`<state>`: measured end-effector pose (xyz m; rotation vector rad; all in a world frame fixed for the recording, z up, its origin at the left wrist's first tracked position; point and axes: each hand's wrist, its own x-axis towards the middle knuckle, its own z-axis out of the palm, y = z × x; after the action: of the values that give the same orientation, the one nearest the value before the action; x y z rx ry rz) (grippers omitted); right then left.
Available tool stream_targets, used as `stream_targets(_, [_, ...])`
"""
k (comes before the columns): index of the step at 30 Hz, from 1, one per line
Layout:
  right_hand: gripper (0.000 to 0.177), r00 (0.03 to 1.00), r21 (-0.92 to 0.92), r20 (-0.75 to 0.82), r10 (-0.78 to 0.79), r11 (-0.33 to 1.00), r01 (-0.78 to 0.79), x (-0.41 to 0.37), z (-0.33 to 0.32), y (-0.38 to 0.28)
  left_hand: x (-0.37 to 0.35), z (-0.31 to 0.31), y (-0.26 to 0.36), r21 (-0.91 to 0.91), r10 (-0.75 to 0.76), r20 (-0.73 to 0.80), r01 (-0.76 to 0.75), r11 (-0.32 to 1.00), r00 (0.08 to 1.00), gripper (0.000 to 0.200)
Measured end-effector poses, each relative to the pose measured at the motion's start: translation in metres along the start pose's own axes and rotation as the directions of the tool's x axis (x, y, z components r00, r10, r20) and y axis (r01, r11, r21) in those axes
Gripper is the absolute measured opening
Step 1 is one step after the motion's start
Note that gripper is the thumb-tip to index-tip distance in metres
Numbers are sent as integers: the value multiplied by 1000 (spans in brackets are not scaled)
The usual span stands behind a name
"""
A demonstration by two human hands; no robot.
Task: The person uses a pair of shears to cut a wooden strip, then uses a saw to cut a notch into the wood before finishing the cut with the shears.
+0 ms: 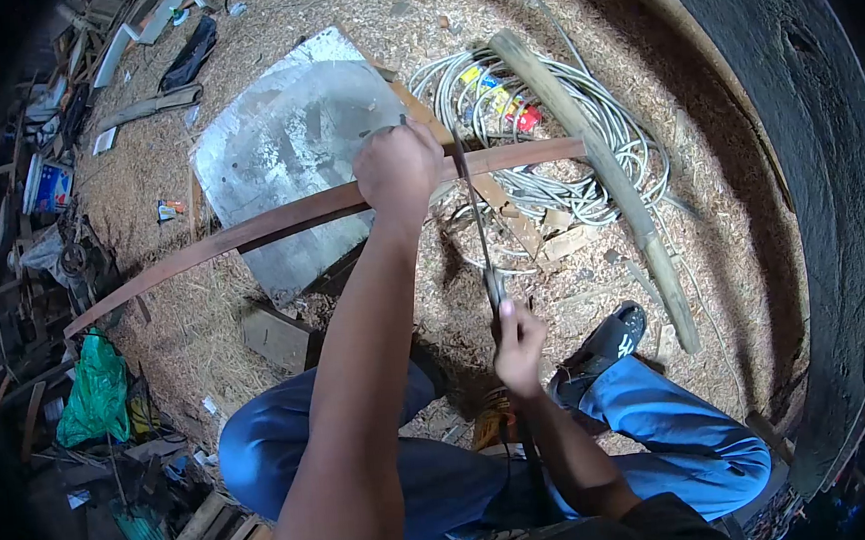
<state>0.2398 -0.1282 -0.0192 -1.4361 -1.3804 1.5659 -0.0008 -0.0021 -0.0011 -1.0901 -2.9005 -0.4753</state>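
A green plastic bag (pixel 97 394) lies near the left end of a curved wooden strip (pixel 288 216), which passes over a metal sheet (pixel 292 119). A person's left hand (pixel 400 167) clenches the strip; a thin-bladed tool (pixel 481 228), grasped in the right hand (pixel 520 346), crosses it near coiled cable (pixel 559 189).

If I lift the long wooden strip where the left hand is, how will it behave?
The wooden strip is probably springy rather than floppy, being wood and slender for its length. Its left end would likely dip first, since more length lies left of the left hand. It might snag on the saw crossing it.
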Motion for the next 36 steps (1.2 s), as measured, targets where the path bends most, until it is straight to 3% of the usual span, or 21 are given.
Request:
stream_targets(3, [41,997,26,-49,-54,998,55,-19,-12,38,1,-1,2,3,19,-11,-19,1000,1000,47])
stream_targets(6, [42,997,-37,27,-69,997,70,21,3,-6,-1,1,1,-30,34,-25,-35,999,999,48])
stream_targets(10, [49,999,13,-26,42,999,-42,55,27,-30,-1,2,1,41,-2,43,0,999,999,46])
stream_targets(12, [50,998,33,3,-64,997,64,34,17,-17,3,-1,3,75,-27,65,22,997,998,43])
stream_targets(13, [36,999,54,34,-21,998,19,16,3,21,2,-2,3,66,-30,70,26,997,997,43])
stream_targets(14, [24,934,-232,-54,-354,914,333,-7,-8,51,1,-2,3,58,-34,78,29,998,996,43])
stream_targets(16, [39,912,166,-389,-130,964,208,-29,4,68,2,-3,4,46,-34,72,31,998,997,44])
stream_targets(17, [39,912,166,-388,-130,964,208,-28,2,70,1,-3,4,35,-29,67,27,999,997,44])
stream_targets(19, [51,951,-189,-194,-242,960,206,-7,2,35,1,-5,6,45,-20,68,17,999,997,44])
stream_targets(20, [60,992,-98,-100,-75,993,65,12,3,16,0,-5,6,58,-15,68,11,998,998,43])
stream_targets(22, [64,991,281,-4,133,951,-126,45,20,-11,1,-1,2,56,-10,55,7,998,998,43])
stream_targets(23, [64,990,284,-3,138,950,-132,43,19,-6,1,1,0,53,-3,42,0,999,999,43])
stream_targets(26, [77,998,105,30,-48,993,44,26,11,8,2,0,2,68,-31,83,25,997,996,43])
stream_targets(27, [74,999,227,-24,46,973,-39,8,8,21,1,-2,2,65,-34,82,29,997,996,43])
stream_targets(30, [69,979,-3,118,-167,986,168,-19,-29,37,2,-2,3,40,-23,54,21,999,998,43])
stream_targets(31, [69,978,-5,119,-171,985,173,-17,-22,37,2,0,3,45,-18,39,16,999,999,42])
stream_targets(33, [73,978,29,-206,-27,999,34,-4,2,32,1,2,3,47,-10,28,9,999,1000,42])
stream_targets(34, [74,999,123,-35,-30,992,34,16,3,12,1,0,3,24,4,24,-4,1000,1000,45])
stream_targets(36, [72,1000,148,-13,-17,989,19,46,19,-8,0,-1,2,9,17,19,-17,1000,1000,49])
